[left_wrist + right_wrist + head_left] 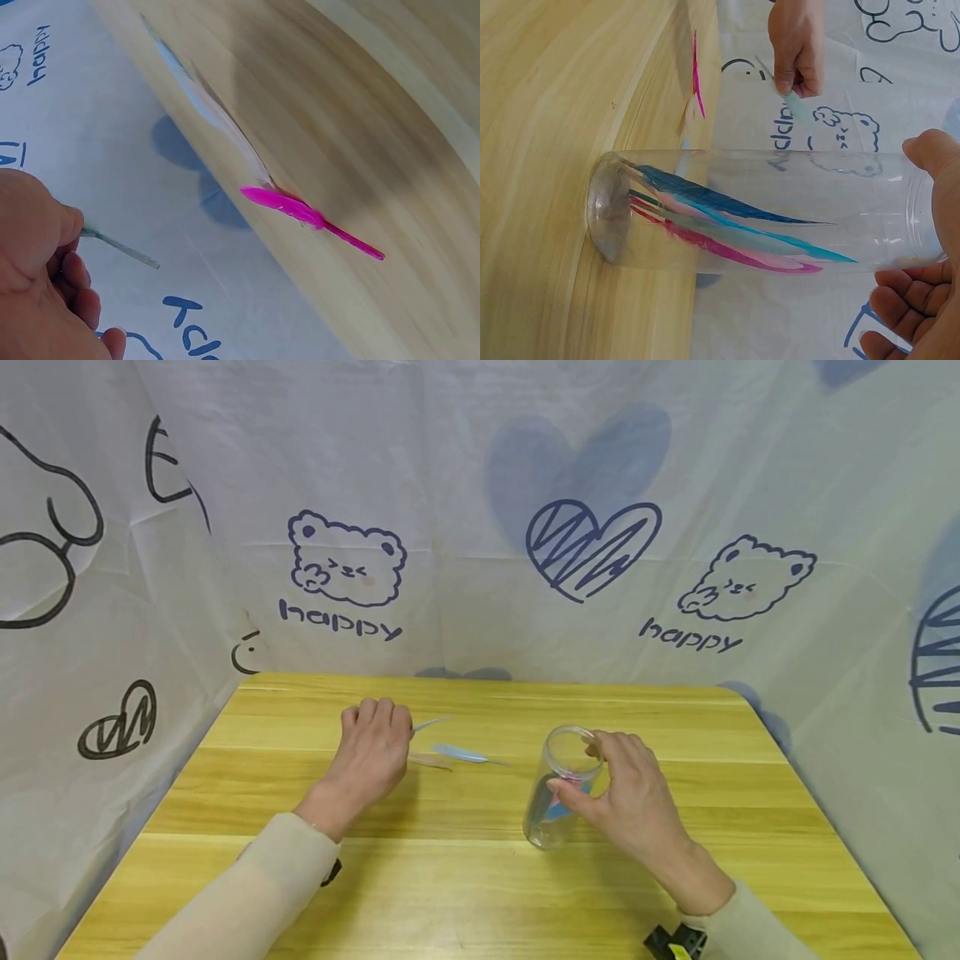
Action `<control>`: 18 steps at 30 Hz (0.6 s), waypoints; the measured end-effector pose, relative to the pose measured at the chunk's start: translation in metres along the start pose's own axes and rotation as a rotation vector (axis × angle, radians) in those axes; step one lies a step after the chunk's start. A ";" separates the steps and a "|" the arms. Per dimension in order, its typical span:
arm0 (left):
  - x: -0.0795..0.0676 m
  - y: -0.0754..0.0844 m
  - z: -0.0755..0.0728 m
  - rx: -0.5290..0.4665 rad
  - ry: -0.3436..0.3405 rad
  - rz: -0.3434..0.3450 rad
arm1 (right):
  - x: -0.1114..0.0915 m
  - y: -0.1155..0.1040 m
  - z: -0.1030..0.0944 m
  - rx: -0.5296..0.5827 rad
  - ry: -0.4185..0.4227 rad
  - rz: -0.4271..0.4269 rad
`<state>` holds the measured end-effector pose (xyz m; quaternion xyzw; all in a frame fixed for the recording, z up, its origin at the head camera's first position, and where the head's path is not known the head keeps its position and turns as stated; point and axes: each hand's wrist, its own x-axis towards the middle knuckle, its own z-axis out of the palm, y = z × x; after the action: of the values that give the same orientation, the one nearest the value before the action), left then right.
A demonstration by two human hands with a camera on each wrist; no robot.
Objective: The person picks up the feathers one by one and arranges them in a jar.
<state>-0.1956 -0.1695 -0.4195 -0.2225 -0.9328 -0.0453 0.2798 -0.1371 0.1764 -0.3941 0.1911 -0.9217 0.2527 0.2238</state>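
Observation:
My left hand (371,747) is raised above the table's left half and pinches a pale green feather (799,111) between thumb and fingers. With the thumb on one side and fingers on the other, my right hand (637,793) grips a clear jar (542,833) near its open rim. Inside the jar stand several feathers (727,201), dark blue, turquoise, pale pink, grey-green and crimson. On the tabletop lie a light blue feather (461,752) and a beige-pink feather (431,762). A magenta feather (285,202) lies beside them, hidden behind my left hand in the head view.
The wooden table (465,893) has rounded far corners. White cloth (465,460) printed with bears, hearts and lettering hangs behind it and along both sides.

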 end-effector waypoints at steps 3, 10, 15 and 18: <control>0.002 0.001 0.000 -0.013 -0.015 -0.007 | 0.000 0.000 0.000 -0.001 0.008 -0.009; 0.008 0.004 -0.001 -0.037 -0.061 -0.027 | 0.000 0.000 0.000 0.002 0.011 -0.018; 0.014 0.008 -0.004 -0.052 -0.060 -0.029 | 0.000 -0.001 -0.001 0.001 0.011 -0.015; 0.019 0.012 -0.008 -0.050 -0.054 -0.015 | 0.000 -0.001 -0.001 0.001 0.005 -0.005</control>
<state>-0.2007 -0.1535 -0.4033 -0.2235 -0.9402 -0.0648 0.2487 -0.1361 0.1764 -0.3934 0.1930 -0.9205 0.2533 0.2264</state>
